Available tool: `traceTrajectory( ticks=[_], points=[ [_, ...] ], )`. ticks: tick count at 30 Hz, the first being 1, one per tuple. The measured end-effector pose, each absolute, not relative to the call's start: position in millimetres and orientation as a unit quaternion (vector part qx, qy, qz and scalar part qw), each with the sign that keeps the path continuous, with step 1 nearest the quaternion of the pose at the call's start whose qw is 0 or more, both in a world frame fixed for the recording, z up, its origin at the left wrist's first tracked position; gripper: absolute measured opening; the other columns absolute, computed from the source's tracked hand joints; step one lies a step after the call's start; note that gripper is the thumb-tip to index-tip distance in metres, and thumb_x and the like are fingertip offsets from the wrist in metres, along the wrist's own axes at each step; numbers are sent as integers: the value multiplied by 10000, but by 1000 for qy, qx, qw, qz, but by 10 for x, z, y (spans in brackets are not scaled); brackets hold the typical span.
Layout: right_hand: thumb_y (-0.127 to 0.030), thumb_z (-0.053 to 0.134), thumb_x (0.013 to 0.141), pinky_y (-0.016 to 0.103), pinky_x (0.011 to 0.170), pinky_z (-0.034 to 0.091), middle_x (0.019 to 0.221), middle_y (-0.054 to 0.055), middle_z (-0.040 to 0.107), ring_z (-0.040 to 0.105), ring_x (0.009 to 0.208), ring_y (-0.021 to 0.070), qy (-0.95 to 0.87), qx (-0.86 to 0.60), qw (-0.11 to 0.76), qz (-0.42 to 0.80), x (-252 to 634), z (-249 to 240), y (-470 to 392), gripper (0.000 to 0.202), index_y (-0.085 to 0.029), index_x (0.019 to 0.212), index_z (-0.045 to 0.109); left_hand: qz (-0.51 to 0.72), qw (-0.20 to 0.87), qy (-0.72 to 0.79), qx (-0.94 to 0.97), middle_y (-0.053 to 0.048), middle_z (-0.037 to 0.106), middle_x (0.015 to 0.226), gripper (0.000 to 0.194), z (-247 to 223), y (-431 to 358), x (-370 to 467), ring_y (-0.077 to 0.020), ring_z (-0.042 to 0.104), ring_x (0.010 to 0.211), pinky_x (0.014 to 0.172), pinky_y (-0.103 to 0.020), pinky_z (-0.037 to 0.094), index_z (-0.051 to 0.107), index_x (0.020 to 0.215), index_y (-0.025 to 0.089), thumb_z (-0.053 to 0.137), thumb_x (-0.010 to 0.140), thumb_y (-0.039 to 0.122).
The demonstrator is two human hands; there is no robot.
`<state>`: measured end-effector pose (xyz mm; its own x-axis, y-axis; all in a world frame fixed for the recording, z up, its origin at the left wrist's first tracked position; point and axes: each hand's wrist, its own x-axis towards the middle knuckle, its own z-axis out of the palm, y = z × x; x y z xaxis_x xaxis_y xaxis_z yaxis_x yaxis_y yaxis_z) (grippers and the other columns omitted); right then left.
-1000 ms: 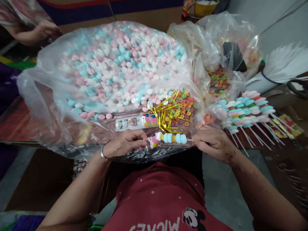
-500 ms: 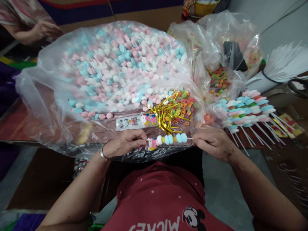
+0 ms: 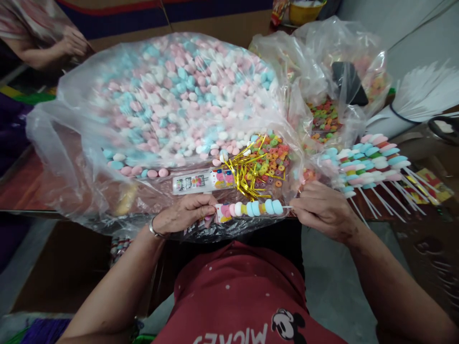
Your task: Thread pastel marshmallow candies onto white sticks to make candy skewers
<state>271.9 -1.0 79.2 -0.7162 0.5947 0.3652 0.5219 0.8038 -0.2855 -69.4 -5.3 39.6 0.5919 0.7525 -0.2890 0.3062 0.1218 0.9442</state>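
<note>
A candy skewer (image 3: 254,208) of pink, white and blue marshmallows with gummy rings lies level between my hands. My right hand (image 3: 317,209) pinches the bare end of its white stick. My left hand (image 3: 188,213) is closed on a small printed wrapper (image 3: 223,213), whose open side surrounds the skewer's left end. Just behind lie a stack of printed wrappers (image 3: 193,182), gold twist ties (image 3: 251,179) and loose gummy rings (image 3: 274,160). A large clear bag (image 3: 172,95) full of marshmallows spreads beyond them.
Finished skewers (image 3: 373,162) are piled at the right edge of the table. Behind them stands a holder (image 3: 389,122) of white sticks (image 3: 426,91). A black phone-like object (image 3: 349,83) rests on plastic bags. A person's hand (image 3: 73,43) shows at the upper left.
The skewer's marshmallows and the wrapper's edge sit slightly differently, with more pink showing at the left end. My right hand has shifted a little to the right. The other person's hands have moved slightly.
</note>
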Motion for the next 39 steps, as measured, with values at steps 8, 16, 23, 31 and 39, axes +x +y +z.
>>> traceTrajectory(
  ticks=[8, 16, 23, 31, 39],
  points=[
    [-167, 456, 934, 305, 610, 314, 574, -20, 439, 398, 594, 142, -909, -324, 246, 87, 2723, 746, -23, 249, -203, 718, 572, 164, 621, 387, 662, 7, 598, 629, 363, 402, -35, -681, -95, 530, 592, 571, -196, 414, 619, 766, 140, 550, 917, 463],
    [-174, 481, 929, 308, 612, 353, 577, -11, 482, 425, 598, 153, -914, -325, 233, 68, 2698, 864, -33, 214, -214, 765, 612, 139, 699, 354, 606, -26, 650, 684, 410, 463, -9, -675, -87, 522, 573, 541, -195, 397, 664, 815, 113, 588, 888, 509],
    [-107, 556, 878, 314, 621, 388, 590, -5, 518, 446, 616, 157, -915, -284, 281, 58, 2710, 862, -11, 132, -208, 841, 633, 113, 728, 353, 576, -52, 690, 727, 399, 510, 11, -685, -83, 523, 564, 531, -192, 399, 660, 801, 108, 631, 863, 501],
    [-112, 533, 895, 322, 609, 374, 587, 0, 529, 442, 602, 150, -917, -279, 275, 75, 2686, 862, -4, 146, -206, 840, 632, 155, 732, 354, 562, -86, 729, 751, 369, 449, 0, -720, -84, 554, 542, 489, -186, 365, 642, 807, 100, 633, 877, 463],
    [-156, 516, 907, 318, 624, 358, 584, -9, 536, 435, 604, 153, -927, -291, 234, 35, 2702, 801, -37, 181, -231, 784, 625, 223, 734, 367, 526, -88, 731, 755, 325, 404, -58, -695, -75, 552, 502, 451, -180, 355, 606, 810, 101, 640, 885, 415]
  ],
)
